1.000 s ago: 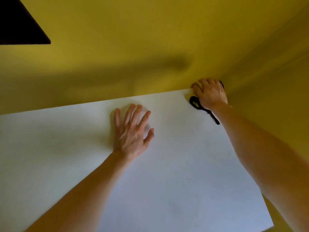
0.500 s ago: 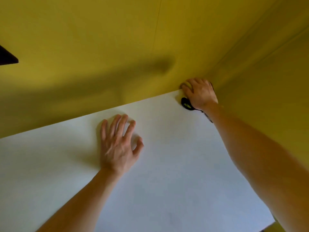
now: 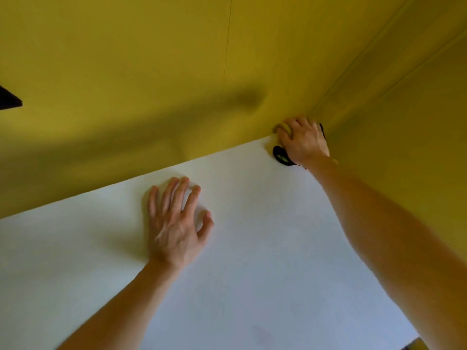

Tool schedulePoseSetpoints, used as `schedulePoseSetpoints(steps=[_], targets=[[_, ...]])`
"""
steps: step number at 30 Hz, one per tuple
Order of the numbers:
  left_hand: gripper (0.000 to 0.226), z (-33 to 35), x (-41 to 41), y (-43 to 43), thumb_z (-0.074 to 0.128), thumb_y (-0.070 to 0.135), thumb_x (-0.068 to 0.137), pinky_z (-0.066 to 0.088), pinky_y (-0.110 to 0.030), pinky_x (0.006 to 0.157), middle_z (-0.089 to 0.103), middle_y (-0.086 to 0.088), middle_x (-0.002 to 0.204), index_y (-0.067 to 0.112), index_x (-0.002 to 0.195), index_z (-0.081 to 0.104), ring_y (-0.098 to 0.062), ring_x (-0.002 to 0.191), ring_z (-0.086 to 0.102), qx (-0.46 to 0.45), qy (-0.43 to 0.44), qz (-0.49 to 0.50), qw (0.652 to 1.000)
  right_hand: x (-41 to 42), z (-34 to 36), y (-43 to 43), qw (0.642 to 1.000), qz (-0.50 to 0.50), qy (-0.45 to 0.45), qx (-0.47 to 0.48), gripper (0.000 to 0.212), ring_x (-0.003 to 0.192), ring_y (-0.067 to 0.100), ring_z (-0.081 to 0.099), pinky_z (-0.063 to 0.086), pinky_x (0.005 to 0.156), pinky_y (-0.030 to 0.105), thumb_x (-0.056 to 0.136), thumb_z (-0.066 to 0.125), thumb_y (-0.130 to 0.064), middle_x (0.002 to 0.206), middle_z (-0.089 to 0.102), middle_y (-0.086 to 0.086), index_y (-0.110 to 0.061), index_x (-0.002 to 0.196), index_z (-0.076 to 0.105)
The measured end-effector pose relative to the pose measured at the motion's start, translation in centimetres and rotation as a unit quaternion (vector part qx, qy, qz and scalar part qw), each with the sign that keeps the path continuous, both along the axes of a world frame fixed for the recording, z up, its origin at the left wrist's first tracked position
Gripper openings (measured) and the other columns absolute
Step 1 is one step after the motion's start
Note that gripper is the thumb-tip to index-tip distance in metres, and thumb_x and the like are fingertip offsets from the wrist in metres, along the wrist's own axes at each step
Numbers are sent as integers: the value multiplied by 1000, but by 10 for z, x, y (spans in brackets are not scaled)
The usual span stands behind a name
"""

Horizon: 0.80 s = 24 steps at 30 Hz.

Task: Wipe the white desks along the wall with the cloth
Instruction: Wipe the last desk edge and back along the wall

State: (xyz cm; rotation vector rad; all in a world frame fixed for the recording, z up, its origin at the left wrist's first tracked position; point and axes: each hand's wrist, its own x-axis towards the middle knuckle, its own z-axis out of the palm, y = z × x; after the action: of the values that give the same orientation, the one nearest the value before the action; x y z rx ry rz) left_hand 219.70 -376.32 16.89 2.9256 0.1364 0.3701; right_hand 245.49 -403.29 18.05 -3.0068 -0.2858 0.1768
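A white desk point(image 3: 265, 261) fills the lower part of the view and butts against a yellow wall. My right hand point(image 3: 304, 141) presses down in the desk's far right corner, where the two walls meet. Under it lies a cloth point(image 3: 281, 154) with a black edge and a bit of yellow; most of it is hidden by my fingers. My left hand point(image 3: 177, 223) rests flat on the desk's middle, fingers spread, holding nothing.
Yellow wall panels point(image 3: 177, 72) rise behind the desk and along its right side point(image 3: 417, 122). A dark shape point(image 3: 8, 99) pokes in at the far left edge. The desk's right front corner shows at the bottom right.
The view has swung right and tilted, so the dark shape on the left has shrunk. My right hand stays in the corner on the cloth. My left hand has stayed flat on the desk.
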Motion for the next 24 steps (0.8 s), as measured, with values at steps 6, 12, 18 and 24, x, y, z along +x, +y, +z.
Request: schedulePoseSetpoints(steps=[6,12,18,24], targets=[[55,-1,0,-1,66,40,95,26,-67,126,51,-14,163,13,143,65,-36,155,43,0,7,4,1000,-51,-11,62,997,48,-58,35,47,130,38,51,33,120,53,109,40,-51,131,64,11,-21,130,68],[55,-2,0,2,66,39,95,26,-66,126,50,-12,164,14,144,65,-35,156,42,-2,13,-3,1000,-66,-10,81,964,220,-32,145,46,139,27,50,32,124,44,108,48,-54,150,61,-2,-33,146,63],[54,-1,0,1,64,40,95,25,-66,126,51,-12,163,15,143,65,-35,156,42,-4,12,2,1000,-1,-25,-10,996,21,-54,62,53,139,35,48,28,127,46,108,36,-60,140,61,5,-28,139,64],[55,6,-2,3,66,37,93,25,-67,126,53,-14,160,14,144,64,-37,154,44,-25,21,-17,999,-55,-16,71,996,47,-55,55,46,130,38,51,33,120,53,108,40,-51,131,63,8,-22,131,68]])
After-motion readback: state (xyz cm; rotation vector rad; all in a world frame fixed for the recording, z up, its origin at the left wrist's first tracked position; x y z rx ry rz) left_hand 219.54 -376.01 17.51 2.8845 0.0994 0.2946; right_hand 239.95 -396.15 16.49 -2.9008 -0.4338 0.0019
